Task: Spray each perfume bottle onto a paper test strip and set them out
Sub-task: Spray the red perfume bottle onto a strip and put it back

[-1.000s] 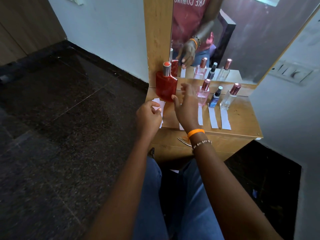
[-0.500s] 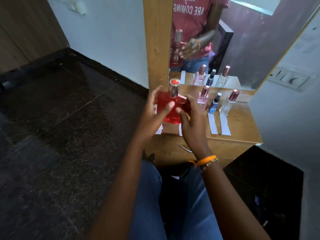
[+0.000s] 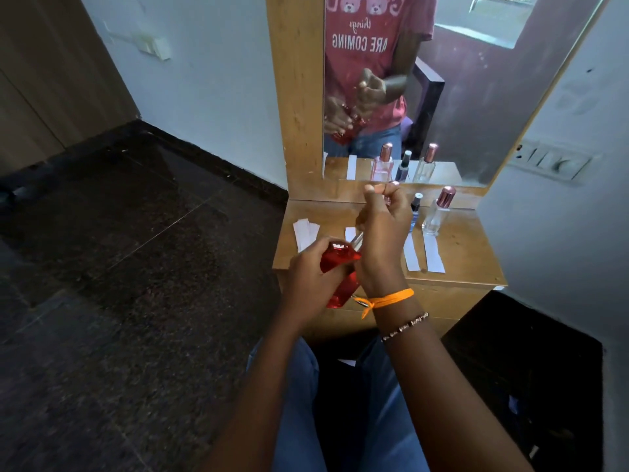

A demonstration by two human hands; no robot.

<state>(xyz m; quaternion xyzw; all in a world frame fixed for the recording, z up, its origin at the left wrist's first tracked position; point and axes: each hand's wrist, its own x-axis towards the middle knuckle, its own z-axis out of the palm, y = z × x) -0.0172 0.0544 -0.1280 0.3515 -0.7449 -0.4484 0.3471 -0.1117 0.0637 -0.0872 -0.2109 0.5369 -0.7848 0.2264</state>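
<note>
My left hand [image 3: 311,279] grips a red glass perfume bottle [image 3: 337,258], tilted, in front of the wooden dresser top [image 3: 471,257]. My right hand [image 3: 384,229] is closed in a fist just above the bottle's bare silver nozzle [image 3: 357,238]; the cap seems to be inside the fist, hidden. Loose white paper strips [image 3: 305,233] lie at the dresser's left. Two more strips [image 3: 412,255] [image 3: 434,257] lie before a small dark blue bottle [image 3: 416,209] and a clear bottle with a rose-gold cap [image 3: 439,212]. A pink bottle is mostly hidden behind my right hand.
A mirror [image 3: 459,80] stands behind the dresser and reflects the bottles and both hands. A switch panel [image 3: 551,163] is on the right wall. Dark stone floor [image 3: 136,267] lies to the left, and my knees sit under the dresser's front edge.
The red bottle has come off the dresser toward me and tilted over. My right hand has moved from its side to a fist above its top, and the cap is no longer seen on it.
</note>
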